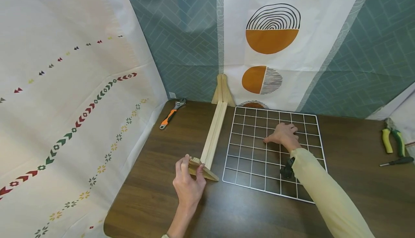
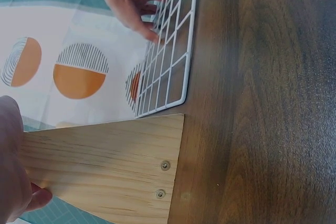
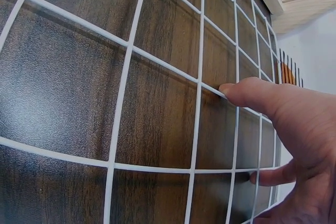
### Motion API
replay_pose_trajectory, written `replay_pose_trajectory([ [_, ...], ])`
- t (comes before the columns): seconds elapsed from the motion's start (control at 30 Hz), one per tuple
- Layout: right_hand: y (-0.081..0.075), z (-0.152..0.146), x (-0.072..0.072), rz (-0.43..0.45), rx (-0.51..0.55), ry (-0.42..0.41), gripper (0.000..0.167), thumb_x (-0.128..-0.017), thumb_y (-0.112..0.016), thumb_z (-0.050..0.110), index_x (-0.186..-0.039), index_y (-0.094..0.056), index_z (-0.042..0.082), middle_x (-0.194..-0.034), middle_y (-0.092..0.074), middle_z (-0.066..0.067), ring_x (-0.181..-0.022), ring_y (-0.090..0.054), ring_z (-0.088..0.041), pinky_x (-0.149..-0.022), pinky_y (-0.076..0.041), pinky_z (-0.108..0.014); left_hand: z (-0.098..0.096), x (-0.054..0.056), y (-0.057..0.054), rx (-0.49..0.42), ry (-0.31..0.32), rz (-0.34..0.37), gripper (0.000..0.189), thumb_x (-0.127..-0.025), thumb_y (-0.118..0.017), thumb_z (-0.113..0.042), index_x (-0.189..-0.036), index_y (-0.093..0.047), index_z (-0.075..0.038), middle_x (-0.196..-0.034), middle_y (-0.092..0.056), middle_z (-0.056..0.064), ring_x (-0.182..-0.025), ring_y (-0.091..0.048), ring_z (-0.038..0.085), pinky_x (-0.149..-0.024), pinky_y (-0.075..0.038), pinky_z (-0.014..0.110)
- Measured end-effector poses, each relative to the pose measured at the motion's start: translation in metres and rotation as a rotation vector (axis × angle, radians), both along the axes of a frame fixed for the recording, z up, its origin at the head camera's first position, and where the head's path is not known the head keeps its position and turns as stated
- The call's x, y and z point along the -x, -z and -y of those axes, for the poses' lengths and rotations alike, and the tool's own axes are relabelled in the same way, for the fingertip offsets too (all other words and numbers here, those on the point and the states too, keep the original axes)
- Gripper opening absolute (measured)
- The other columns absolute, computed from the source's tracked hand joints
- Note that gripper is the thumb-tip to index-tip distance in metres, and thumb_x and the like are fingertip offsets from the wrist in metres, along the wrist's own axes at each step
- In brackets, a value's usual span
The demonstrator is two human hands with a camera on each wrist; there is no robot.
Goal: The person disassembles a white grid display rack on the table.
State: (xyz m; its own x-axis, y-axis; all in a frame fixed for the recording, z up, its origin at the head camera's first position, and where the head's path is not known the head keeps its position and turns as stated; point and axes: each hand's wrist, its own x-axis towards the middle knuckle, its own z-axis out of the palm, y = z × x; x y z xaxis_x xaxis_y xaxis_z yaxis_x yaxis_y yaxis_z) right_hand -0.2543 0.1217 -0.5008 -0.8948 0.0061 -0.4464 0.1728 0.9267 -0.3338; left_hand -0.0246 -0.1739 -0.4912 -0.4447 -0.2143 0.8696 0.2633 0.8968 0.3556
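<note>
My left hand (image 1: 189, 185) grips the top of the near end board (image 2: 105, 166) of a pale wooden stand, thumb on one side and fingers on the other. Two screw heads show near that board's lower edge. A long beam (image 1: 214, 133) joins it to a matching far end board (image 1: 223, 92). Right of the stand, a white wire grid panel (image 1: 249, 148) lies flat on the table. Over its middle, my right hand (image 1: 283, 136) is spread, its thumb (image 3: 252, 94) at one of the wires; whether every fingertip touches is unclear.
An orange-handled adjustable wrench (image 1: 173, 113) lies at the back left of the brown table (image 1: 152, 180). Yellow-green pliers (image 1: 393, 139) and a screwdriver (image 1: 397, 161) are at the far right. Patterned cloths (image 1: 184, 32) hang behind and to the left.
</note>
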Motion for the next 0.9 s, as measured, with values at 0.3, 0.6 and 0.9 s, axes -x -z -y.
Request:
replay_pose_trajectory([
  [0.3,-0.0004,-0.0010,-0.0003,0.007,-0.003,0.005,0.103,-0.075,-0.083,0.047,-0.132,-0.032,-0.023,-0.133,-0.018,-0.054,-0.125,-0.019,-0.065,-0.093,-0.036,-0.071,-0.0009,0.0004,-0.0011,-0.003,0.000,0.002,0.047,-0.098,-0.063,-0.035,-0.120,-0.056,0.006,-0.096,-0.059,0.023,-0.050,-0.053,0.031,-0.034,-0.042,0.037],
  [0.6,0.0034,-0.0022,-0.0004,-0.008,-0.004,0.018,0.104,-0.076,-0.083,0.047,-0.135,-0.031,-0.021,-0.135,-0.020,-0.052,-0.125,-0.021,-0.064,-0.094,-0.035,-0.071,-0.0010,0.0008,-0.0005,-0.009,0.002,0.002,0.047,-0.098,-0.064,-0.034,-0.121,-0.056,0.006,-0.096,-0.059,0.023,-0.050,-0.053,0.031,-0.035,-0.044,0.039],
  [0.9,0.0090,-0.0033,-0.0031,-0.056,-0.011,-0.002,0.105,-0.077,-0.081,0.050,-0.136,-0.030,-0.021,-0.132,-0.023,-0.051,-0.124,-0.024,-0.064,-0.094,-0.034,-0.073,-0.0007,0.0002,0.0020,-0.013,-0.008,0.006,0.048,-0.099,-0.061,-0.036,-0.121,-0.056,0.006,-0.096,-0.059,0.023,-0.049,-0.052,0.031,-0.036,-0.044,0.040],
])
